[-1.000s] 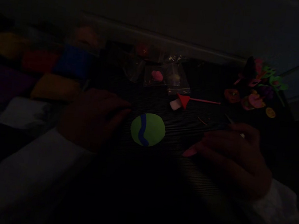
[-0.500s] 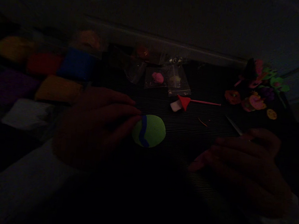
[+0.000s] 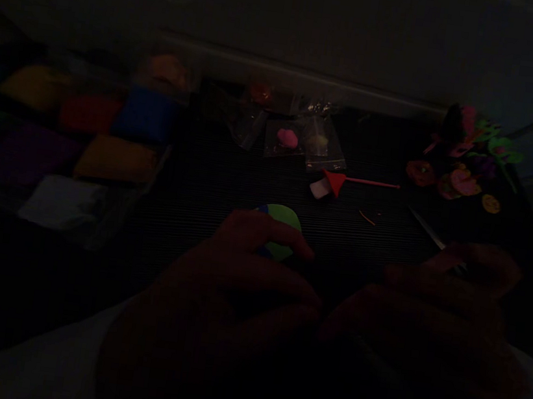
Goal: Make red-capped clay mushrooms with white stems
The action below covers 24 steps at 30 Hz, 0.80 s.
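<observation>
The view is very dark. My left hand (image 3: 236,280) is low over the table, thumb and fingertips drawn together close to my right hand's fingertips. Behind it lies a flat green clay piece (image 3: 288,219) with a blue strip, partly covered by my fingers. My right hand (image 3: 442,321) is closed, fingers curled, with a dim pinkish tip (image 3: 337,317) at its left end. Whether that is a fingertip or something held, I cannot make out. A thin pointed blade (image 3: 427,227) lies on the table just behind my right hand.
Coloured clay packs (image 3: 114,160) fill the left side. Clear zip bags (image 3: 325,145), one beside a pink lump (image 3: 287,138), lie at the back. A red-and-white piece (image 3: 332,183) with a pink stick is mid-table. Small colourful figures (image 3: 460,182) stand back right, near the wall.
My left hand has left the green piece's left edge and come right and nearer, meeting my right fingertips. The whole view has shifted slightly.
</observation>
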Motion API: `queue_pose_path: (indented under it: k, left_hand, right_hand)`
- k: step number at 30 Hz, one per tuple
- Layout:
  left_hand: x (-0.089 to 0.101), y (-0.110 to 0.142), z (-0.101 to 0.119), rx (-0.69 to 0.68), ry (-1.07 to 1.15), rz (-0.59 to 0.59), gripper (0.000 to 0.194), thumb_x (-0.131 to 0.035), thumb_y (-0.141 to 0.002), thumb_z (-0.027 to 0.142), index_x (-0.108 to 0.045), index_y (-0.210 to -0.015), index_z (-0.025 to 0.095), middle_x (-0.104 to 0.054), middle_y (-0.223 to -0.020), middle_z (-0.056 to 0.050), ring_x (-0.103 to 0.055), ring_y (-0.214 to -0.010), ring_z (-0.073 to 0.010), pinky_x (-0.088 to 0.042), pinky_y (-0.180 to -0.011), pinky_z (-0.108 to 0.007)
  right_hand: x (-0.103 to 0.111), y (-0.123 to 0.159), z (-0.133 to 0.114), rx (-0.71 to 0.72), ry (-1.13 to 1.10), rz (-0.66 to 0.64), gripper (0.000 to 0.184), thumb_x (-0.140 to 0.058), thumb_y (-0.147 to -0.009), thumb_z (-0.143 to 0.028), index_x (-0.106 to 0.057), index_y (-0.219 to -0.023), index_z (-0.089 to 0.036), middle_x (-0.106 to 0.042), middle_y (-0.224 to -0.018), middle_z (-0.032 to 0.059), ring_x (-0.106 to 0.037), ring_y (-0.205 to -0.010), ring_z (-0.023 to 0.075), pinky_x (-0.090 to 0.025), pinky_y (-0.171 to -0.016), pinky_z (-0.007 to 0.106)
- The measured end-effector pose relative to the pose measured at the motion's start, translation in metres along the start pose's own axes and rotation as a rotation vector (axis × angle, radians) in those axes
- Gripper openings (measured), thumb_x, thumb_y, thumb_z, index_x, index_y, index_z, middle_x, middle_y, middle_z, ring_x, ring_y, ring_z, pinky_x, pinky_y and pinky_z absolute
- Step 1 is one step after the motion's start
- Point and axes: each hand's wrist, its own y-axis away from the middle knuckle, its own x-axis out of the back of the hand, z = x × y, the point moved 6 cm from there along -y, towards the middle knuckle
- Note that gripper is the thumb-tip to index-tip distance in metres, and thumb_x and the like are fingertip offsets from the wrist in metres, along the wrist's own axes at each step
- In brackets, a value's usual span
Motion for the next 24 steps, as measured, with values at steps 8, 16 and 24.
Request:
queue_pose_path:
  k: [8, 16, 24]
  left_hand:
    - [-0.003, 0.000, -0.001, 0.004, 0.029, 0.008, 0.006, -0.070, -0.072, 0.030, -0.073, -0.073, 0.036, -0.065, -0.094, 0.005, -0.061, -0.086, -0.0152, -0.052, -0.080, -0.029]
    - [-0.004, 0.000, -0.001, 0.023, 0.030, -0.017, 0.005, -0.071, -0.071, 0.033, -0.073, -0.072, 0.037, -0.066, -0.092, 0.005, -0.062, -0.084, -0.0146, -0.052, -0.076, -0.027]
    - [-0.006, -0.002, -0.001, 0.005, 0.063, -0.029, 0.009, -0.071, -0.071, 0.026, -0.073, -0.069, 0.034, -0.067, -0.091, 0.006, -0.062, -0.084, -0.0126, -0.051, -0.078, -0.024]
  right_hand:
    - [0.006, 0.001, 0.002, -0.023, -0.074, 0.117, 0.023, -0.067, -0.081, -0.019, -0.064, -0.091, -0.039, -0.071, -0.079, -0.0074, -0.060, -0.083, 0.0198, -0.034, -0.096, 0.051]
    - [0.009, -0.013, -0.001, 0.047, -0.070, 0.134, 0.012, -0.063, -0.085, -0.023, -0.065, -0.078, -0.033, -0.071, -0.066, -0.0105, -0.061, -0.062, 0.0149, -0.036, -0.086, 0.047]
    - [0.007, -0.004, 0.000, 0.024, -0.077, 0.145, 0.016, -0.064, -0.084, -0.022, -0.066, -0.084, -0.038, -0.072, -0.067, -0.0104, -0.063, -0.065, 0.0164, -0.035, -0.091, 0.050]
